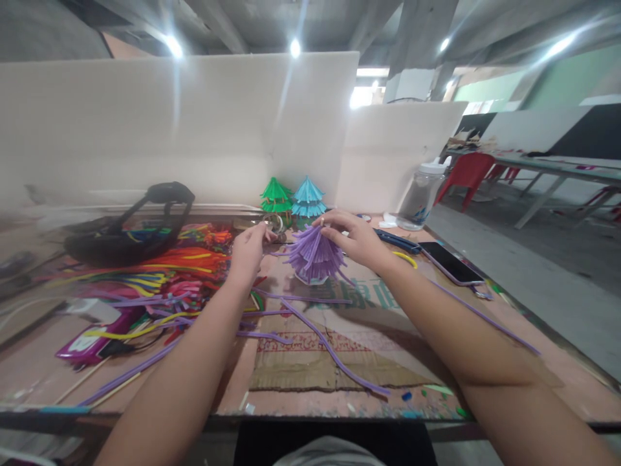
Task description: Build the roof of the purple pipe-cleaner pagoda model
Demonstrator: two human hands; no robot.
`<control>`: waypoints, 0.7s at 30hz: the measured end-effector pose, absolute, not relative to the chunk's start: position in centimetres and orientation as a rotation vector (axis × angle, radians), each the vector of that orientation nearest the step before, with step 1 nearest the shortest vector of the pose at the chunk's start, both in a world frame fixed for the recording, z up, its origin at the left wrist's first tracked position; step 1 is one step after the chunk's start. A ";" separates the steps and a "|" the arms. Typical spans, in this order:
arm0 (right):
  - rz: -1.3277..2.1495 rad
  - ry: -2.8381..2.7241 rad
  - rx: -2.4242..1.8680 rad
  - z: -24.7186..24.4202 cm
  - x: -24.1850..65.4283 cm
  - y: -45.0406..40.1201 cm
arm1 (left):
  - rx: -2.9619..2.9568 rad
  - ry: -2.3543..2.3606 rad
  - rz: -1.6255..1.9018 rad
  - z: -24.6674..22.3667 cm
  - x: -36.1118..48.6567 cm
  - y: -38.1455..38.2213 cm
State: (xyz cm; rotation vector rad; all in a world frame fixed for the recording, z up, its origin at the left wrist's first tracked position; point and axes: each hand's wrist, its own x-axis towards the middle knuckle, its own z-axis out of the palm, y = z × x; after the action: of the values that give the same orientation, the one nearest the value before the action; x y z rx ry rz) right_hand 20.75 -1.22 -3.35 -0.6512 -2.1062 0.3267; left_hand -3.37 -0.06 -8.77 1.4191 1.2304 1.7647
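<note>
A purple tiered tree made of pipe cleaners (316, 259) stands upright over the cardboard sheet (388, 353). My right hand (352, 236) is closed on its tip, with thumb and fingers pinching the top. To the left of the tree, my left hand (252, 246) has its fingers curled together, and whatever they may hold is too small to make out. Just behind those fingertips lies a roll of clear tape (276, 224). Loose purple pipe cleaners (334, 356) lie across the cardboard in front of the tree.
Behind are a green tree (275, 195) and a blue tree (309, 196). Bundled coloured pipe cleaners (189, 259), a black bag-like item (126, 233) and a magenta tool (90, 340) lie left. A phone (451, 262), dark blue-handled tool (398, 241) and water bottle (421, 194) are right.
</note>
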 end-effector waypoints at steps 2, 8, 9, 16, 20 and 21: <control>0.324 -2.070 -0.701 -3.5 20.8 -1.0 | 1.484 1.282 1.703 -9.1 -3.5 0.2; 0.352 -1.983 -0.785 -3.9 21.0 0.1 | 1.825 1.481 1.209 -9.8 -3.0 0.0; 0.361 -1.980 -0.798 -3.9 21.0 0.2 | 1.857 1.487 1.129 -9.9 -2.9 -0.1; 0.458 -2.063 -0.843 -3.7 21.7 0.3 | 1.988 1.327 0.759 -10.8 -2.8 -0.3; 0.522 -2.027 -0.858 -3.9 21.8 0.7 | 1.994 1.296 0.678 -11.5 -2.7 -0.3; 0.521 -2.014 -0.867 -3.9 21.8 0.7 | 1.986 1.300 0.701 -11.6 -2.5 -0.3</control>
State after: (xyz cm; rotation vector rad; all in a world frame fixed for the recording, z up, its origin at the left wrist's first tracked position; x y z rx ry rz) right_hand 21.78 0.75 -3.89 -0.8666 -2.0139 0.5206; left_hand -2.50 -0.28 -11.62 1.9859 1.2997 0.7012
